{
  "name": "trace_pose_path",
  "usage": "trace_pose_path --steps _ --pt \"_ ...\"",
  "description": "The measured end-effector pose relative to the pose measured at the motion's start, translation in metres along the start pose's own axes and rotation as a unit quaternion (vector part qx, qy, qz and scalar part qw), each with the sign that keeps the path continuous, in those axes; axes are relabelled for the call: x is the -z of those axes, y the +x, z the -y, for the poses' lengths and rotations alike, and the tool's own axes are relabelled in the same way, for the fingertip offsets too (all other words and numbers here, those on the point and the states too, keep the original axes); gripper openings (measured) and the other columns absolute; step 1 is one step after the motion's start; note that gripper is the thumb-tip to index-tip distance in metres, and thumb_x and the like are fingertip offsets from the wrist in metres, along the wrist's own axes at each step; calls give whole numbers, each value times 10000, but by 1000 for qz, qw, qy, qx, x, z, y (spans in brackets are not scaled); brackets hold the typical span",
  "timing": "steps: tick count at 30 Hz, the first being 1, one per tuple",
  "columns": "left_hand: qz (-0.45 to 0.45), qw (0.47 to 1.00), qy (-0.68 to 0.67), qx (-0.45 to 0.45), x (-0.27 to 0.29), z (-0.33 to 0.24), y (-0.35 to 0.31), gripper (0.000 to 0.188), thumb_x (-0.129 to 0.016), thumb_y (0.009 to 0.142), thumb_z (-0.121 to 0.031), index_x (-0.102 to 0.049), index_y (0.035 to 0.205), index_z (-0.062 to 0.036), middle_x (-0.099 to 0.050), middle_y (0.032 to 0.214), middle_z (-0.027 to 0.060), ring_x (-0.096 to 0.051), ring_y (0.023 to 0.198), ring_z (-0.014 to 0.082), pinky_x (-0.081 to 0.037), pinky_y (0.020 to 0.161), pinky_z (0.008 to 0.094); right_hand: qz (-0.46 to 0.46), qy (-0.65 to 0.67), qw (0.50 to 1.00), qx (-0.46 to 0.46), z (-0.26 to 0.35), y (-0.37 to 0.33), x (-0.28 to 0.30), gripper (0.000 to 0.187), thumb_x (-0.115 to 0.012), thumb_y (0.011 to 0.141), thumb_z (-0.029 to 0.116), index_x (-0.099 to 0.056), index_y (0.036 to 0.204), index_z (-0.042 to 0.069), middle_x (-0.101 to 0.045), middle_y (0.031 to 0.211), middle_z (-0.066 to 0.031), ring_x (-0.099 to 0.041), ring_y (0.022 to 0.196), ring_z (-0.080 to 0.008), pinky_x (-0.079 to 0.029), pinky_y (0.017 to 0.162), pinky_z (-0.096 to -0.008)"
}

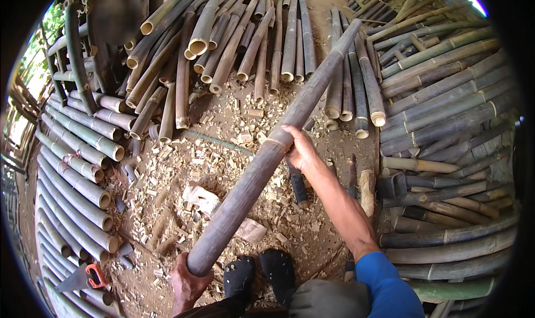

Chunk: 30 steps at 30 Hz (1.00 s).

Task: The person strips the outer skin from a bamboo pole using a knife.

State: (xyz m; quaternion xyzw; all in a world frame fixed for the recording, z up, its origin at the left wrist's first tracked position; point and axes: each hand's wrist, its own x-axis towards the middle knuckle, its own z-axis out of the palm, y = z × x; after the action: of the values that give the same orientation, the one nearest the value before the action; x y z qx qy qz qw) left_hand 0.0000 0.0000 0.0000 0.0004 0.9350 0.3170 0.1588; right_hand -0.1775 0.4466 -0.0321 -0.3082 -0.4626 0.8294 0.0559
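- our left hand (185,283) clasps the near end of the long grey-brown bamboo pole (239,204); our right hand (302,150) grips its middle;
- we should balance it, hands apart, above the pale chips (217,165)

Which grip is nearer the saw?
Left. The left grip is right of the saw, at the near end of the pole; the right grip is farther right and forward, along it.

It's the left of two wide fisheye cams on the wearer's head, tipped down and a bit forward, pretty close to the right hand (304,150), with dark shoes (239,278) near and bamboo poles (229,56) far, though the bent far-left rim's kinda hard to read.
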Motion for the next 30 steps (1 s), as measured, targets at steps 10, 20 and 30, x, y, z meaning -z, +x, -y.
trace_pose_path --steps 10,20,30 --pt "121 973 -159 -116 9 -105 28 981 -897 718 -334 -392 1490 0 -686 1138 280 -713 1109 392 -574 948 508 3 -3 998 55 29 -32 32 656 -673 939 678 -574 1297 137 -637 1176 -62 -598 1096 -193 -464 804 -400" --pt "245 899 -173 -320 -54 -163 50 1011 -893 843 -243 -264 1583 40 -514 1412 309 -540 1335 432 -509 1121 521 119 156 954 -227 -73 -222 49 645 -672 978 428 -503 1447 19 -695 1239 -146 -712 1126 -290 -658 875 -467" --pt "155 941 -174 -247 -53 -107 60 690 -854 834 -201 -556 1431 -26 -629 1376 201 -639 1251 348 -563 1040 470 -26 199 980 4 0 -121 113 498 -632 1047 414 -563 1243 -38 -705 917 -169 -712 671 -232 -650 560 -328"
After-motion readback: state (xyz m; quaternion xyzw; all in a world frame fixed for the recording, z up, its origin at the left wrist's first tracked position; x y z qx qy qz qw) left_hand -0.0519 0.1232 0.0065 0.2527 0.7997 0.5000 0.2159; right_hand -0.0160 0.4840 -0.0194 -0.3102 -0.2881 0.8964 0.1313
